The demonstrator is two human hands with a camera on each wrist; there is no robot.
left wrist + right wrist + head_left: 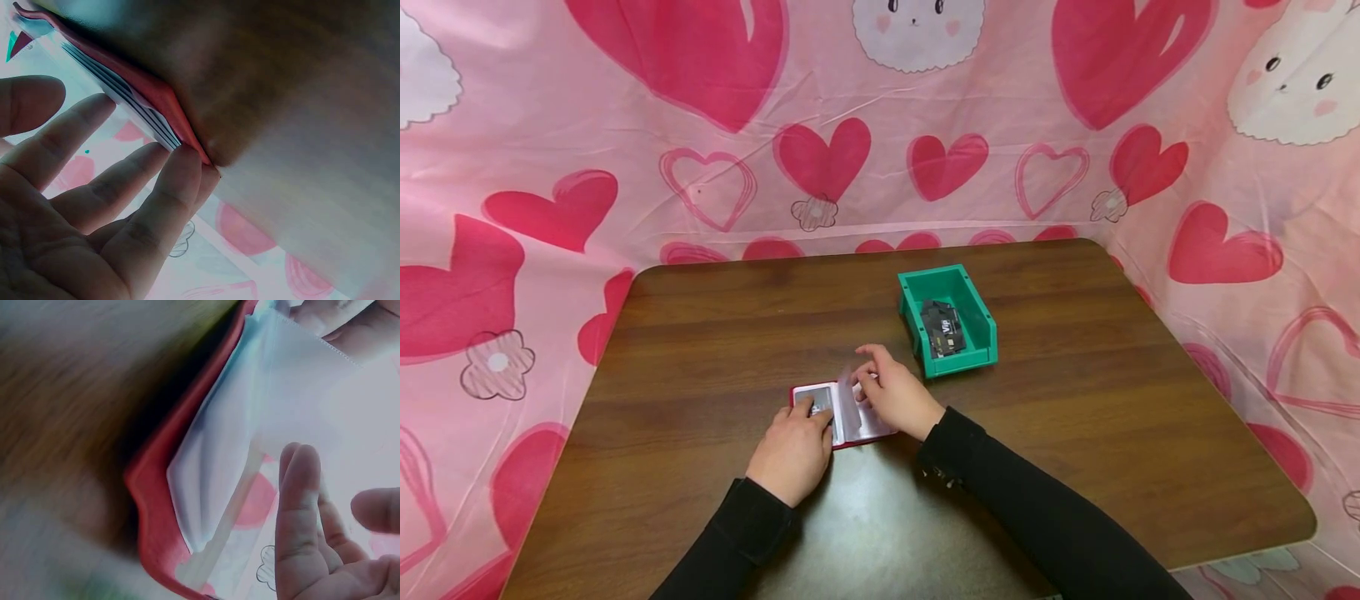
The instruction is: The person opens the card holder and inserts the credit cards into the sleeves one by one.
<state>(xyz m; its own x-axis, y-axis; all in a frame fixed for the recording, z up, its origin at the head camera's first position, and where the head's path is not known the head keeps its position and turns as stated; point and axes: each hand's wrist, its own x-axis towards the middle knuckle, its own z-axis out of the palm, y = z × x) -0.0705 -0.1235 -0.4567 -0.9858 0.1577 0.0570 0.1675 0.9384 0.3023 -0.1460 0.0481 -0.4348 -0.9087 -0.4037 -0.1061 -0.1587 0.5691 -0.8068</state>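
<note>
A red-covered card holder lies spread on the table, its clear sleeve pages showing. My left hand rests on its left side, fingers extended over a grey card in a sleeve. In the left wrist view, those fingertips touch the edge of the stacked pages by the red cover. One clear sleeve page stands raised near the middle of the holder. My right hand is over the right side, its loosely bent fingers right at that page and the thumb apart from them.
A green plastic bin stands just beyond my right hand, with several black cards inside, one marked "Vip". The brown wooden table is bordered at the back and sides by a pink cloth printed with hearts.
</note>
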